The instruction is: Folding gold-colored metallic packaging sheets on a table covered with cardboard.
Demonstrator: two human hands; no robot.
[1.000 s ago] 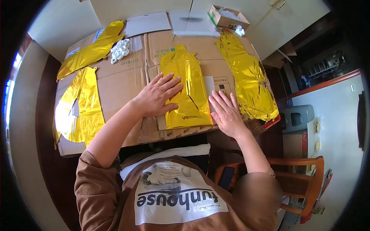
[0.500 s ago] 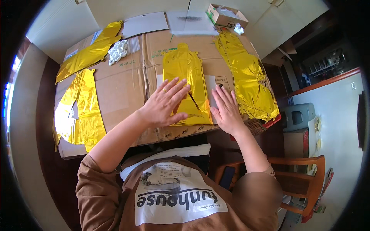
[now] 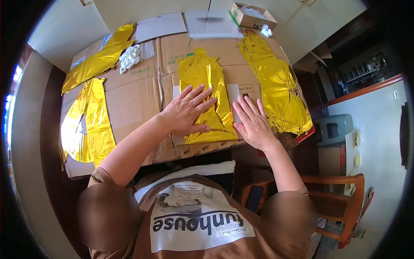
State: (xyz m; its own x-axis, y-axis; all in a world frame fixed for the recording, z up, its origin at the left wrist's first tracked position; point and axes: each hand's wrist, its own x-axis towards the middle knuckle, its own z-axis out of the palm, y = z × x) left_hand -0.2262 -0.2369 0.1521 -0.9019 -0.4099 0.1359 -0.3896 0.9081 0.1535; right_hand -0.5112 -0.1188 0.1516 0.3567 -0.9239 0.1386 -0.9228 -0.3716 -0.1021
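Observation:
A flat gold foil balloon point(image 3: 207, 71) lies in front of me on a white card point(image 3: 233, 93), whose edges show at both sides. Spread flat, my left hand point(image 3: 186, 113) rests on the balloon's lower left part, with a ring on one finger. My right hand point(image 3: 254, 123) is also stretched out, its fingers over the card and cardboard beside the balloon's lower right edge. Neither hand grips anything. To the right lies a pile of crinkled gold foil balloons point(image 3: 276, 82). Two more gold foil shapes, a long one point(image 3: 97, 60) and a curved one point(image 3: 95, 125), lie at the left.
Flattened cardboard point(image 3: 138, 97) covers the table. A white tangled bundle point(image 3: 129, 58) sits near the left foil. At the back are a white board point(image 3: 161, 28), a translucent sheet point(image 3: 213, 26) and a small open box point(image 3: 253, 18). A wooden chair point(image 3: 353, 207) stands at right.
The balloon's lower edge now lies flatter, and the raised fold at its lower right corner has gone down. Both hands have shifted only slightly.

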